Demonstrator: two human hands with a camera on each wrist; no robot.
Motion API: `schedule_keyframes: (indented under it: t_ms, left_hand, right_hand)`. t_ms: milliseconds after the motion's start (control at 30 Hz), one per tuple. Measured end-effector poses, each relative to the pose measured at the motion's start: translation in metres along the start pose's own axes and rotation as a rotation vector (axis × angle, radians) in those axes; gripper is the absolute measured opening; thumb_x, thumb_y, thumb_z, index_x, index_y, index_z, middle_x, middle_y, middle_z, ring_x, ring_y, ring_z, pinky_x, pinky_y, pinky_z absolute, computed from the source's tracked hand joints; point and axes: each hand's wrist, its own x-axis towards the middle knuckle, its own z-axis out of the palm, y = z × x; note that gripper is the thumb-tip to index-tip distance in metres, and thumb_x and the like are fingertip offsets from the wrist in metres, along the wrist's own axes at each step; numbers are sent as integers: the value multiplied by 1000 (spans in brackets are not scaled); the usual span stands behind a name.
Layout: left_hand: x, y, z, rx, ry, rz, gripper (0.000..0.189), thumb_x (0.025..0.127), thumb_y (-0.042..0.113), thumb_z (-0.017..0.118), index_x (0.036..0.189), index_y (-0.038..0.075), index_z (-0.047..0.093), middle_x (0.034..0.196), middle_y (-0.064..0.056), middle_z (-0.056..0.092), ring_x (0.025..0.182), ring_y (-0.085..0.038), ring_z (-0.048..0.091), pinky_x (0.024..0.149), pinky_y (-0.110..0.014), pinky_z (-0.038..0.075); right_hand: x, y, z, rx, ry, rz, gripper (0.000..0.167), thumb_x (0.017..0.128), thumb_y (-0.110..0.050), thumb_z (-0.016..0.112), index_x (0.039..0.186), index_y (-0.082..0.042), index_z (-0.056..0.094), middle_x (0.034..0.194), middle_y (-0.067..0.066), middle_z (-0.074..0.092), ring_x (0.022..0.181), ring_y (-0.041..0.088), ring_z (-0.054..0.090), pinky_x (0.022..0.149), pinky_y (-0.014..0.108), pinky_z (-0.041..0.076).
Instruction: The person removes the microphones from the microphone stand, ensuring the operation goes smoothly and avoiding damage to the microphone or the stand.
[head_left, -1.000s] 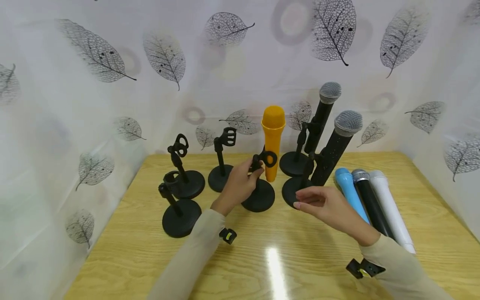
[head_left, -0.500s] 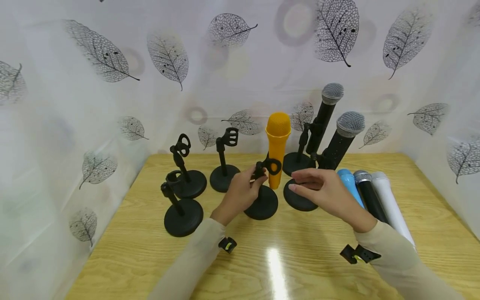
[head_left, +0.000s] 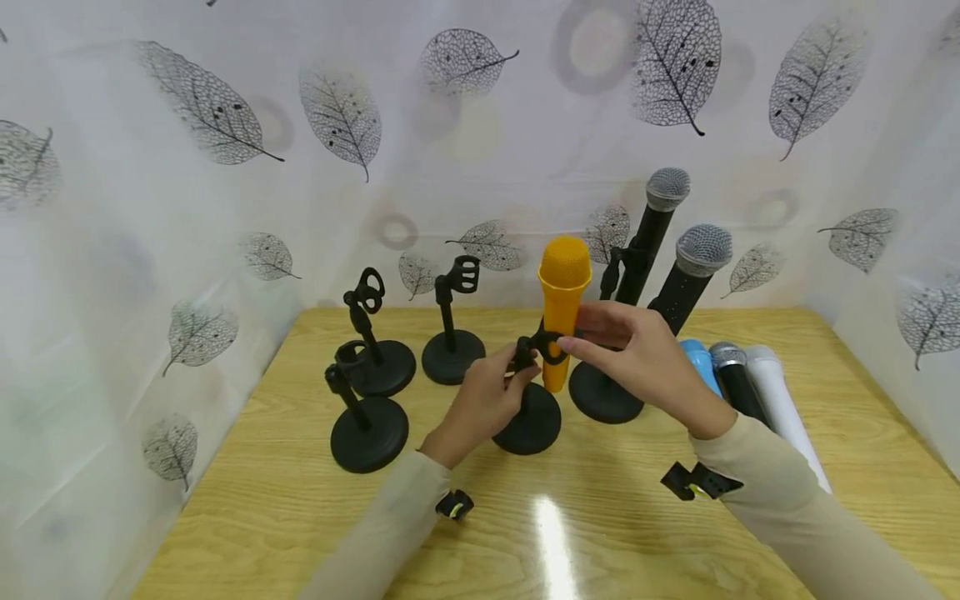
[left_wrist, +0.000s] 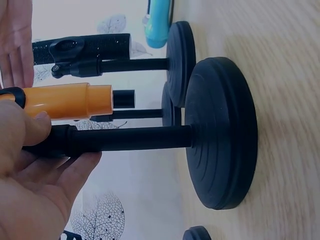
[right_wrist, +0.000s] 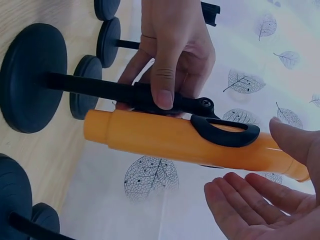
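Microphones (head_left: 561, 310), six, black stands (head_left: 531, 423), six

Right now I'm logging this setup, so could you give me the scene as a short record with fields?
Left grip: left hand holds a black stand by its upper stem
Mounted there: orange microphone, head up, in the clip
Right grip: right hand at the orange microphone, not closed round it; touch unclear
Also mounted: two silver-headed black microphones, at right
Unfilled: three stands, at left
Loose: blue microphone, black microphone, white microphone, on the table
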Motion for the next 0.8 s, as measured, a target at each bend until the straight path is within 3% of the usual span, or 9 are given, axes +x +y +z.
schedule_keyframes:
  t_ms: [433,800]
  left_hand:
    - [-9,8,1,47,10,5,18,101,13,64,116,2,65,117,-13,71,112,-22,68,84,-29,58]
    - [-15,10,2,15,1,13,18,102,14,63,115,2,64,119,-17,70,112,-24,68,84,-27,58]
  right_hand:
    - [8,-13,5,37,64,-70,38,90,-16,80,125,-3,67,112,9,73,102,21,72,85,24,57]
    - [8,-14,10,0,113,-133,31,86,-9,82,114,-1,72,102,8,76,88,14,74,77,24,59]
